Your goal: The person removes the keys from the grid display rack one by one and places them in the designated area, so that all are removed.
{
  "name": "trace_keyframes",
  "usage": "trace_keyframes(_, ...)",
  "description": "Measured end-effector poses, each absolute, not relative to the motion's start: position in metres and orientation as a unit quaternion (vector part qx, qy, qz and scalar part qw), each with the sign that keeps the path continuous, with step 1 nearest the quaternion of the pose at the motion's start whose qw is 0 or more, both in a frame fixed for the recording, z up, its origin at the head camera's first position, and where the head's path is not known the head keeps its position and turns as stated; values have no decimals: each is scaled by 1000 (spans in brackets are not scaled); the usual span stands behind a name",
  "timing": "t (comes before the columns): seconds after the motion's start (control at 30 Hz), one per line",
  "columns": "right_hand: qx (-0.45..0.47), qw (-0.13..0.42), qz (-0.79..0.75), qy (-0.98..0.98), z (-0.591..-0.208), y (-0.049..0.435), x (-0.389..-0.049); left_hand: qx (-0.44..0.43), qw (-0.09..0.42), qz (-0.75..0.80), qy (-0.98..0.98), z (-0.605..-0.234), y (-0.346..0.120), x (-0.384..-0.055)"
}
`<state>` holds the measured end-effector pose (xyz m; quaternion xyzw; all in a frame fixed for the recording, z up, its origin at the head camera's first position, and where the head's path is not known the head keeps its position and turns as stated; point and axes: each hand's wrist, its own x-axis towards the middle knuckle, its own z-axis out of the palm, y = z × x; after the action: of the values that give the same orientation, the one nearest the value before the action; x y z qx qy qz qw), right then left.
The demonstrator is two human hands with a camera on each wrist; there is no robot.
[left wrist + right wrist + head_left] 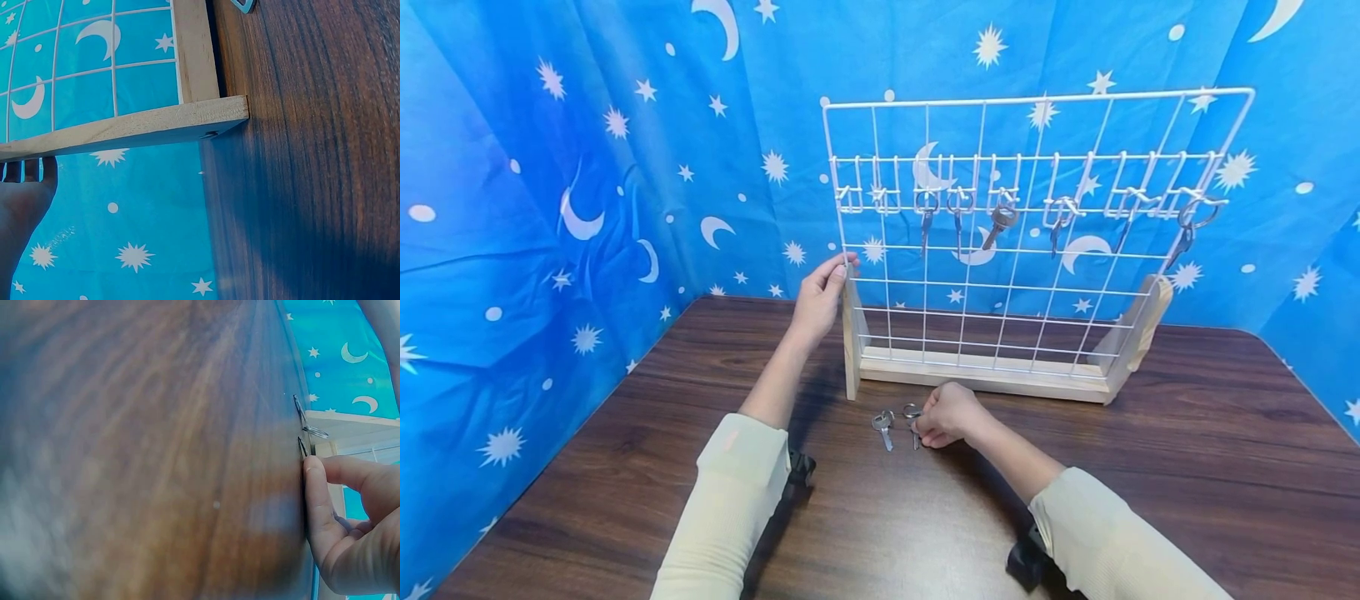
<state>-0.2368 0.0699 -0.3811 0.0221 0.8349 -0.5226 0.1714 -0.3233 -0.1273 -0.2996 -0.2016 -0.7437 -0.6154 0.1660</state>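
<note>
A white wire grid rack (946, 285) stands upright in a wooden base, with a row of hooks along its upper part. My left hand (820, 304) holds the top of its left wooden post (852, 342); in the left wrist view, the fingers (49, 172) reach behind that wood. On the table before the rack, my right hand (953, 414) pinches a key with a ring (912, 410) between thumb and fingertips. A second ringed key (883, 427) lies just left of it. The right wrist view shows the pinch, with the held key mostly hidden.
Several ringed keys, among them a brownish one (1002, 218), hang from the hooks. The two leftmost hooks (848, 198) hold no key. A dark wood-grain table (647, 467) lies beneath, and a blue star-and-moon cloth (647, 150) surrounds it.
</note>
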Motion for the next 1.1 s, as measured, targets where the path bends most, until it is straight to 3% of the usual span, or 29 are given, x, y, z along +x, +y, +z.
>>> trace_keyframes(0.6,-12,202,-586,784,-378,80,-240,-197,166,-604,-754,-300,-127,-324)
trace_keyframes(0.83,-41,163,-586,793,-346,85,-245,-201,157,-611,-749,-298,-127,-323)
trace_keyframes(1.1,-83,96,-595,794,-304,89,-246,-194,156,-604,-757,-281,-122,-300)
